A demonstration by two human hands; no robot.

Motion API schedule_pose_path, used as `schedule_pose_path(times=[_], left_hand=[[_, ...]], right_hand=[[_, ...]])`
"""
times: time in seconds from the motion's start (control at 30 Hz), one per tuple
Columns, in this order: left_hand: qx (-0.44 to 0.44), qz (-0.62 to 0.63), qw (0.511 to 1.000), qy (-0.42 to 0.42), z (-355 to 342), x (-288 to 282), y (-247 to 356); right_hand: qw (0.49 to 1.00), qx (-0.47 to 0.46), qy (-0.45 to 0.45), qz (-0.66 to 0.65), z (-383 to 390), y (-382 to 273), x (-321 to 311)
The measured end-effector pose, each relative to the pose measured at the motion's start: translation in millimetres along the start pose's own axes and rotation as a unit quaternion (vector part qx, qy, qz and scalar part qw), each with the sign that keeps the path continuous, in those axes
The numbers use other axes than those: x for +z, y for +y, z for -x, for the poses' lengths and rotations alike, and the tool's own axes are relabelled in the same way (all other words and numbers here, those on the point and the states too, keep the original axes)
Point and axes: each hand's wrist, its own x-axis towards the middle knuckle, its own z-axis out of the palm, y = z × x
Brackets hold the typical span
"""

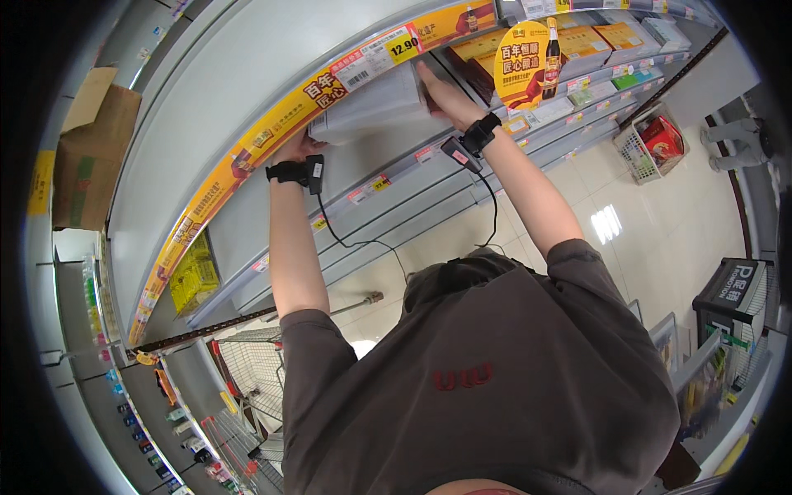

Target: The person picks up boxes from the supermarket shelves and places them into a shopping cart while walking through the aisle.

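A pale white-grey box (pixel 375 106) sits on a shelf below the yellow promotional strip, with one of my hands at each end. My left hand (pixel 299 148) is at its left end, fingers curled against it and partly hidden behind the strip. At the right end, my right hand (pixel 445 95) lies along the side with its fingers pressed to the box. Both wrists wear black straps with small cabled devices. The upper part of the box is hidden by the price tags on the shelf edge.
Right of the box stand orange and white cartons (pixel 619 40), behind a round yellow hanging sign (pixel 528 64). Yellow packages (pixel 195 276) lie at the shelf's left end. A brown carton (pixel 97 153) is far left. Wire carts (pixel 252 367) stand lower left; a white basket (pixel 652 144) is on the floor.
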Motion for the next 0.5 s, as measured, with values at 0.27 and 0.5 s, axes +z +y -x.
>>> schedule_pose_path(times=[0.27, 0.5], left_hand=[[-0.023, 0.061, 0.998, -0.015, -17, -19, -11], [-0.059, 0.101, 0.993, 0.019, -5, 0, -19]], right_hand=[[0.987, 0.024, -0.009, -0.157, -6, -9, 0], [0.974, 0.016, -0.008, -0.226, 32, -37, 10]])
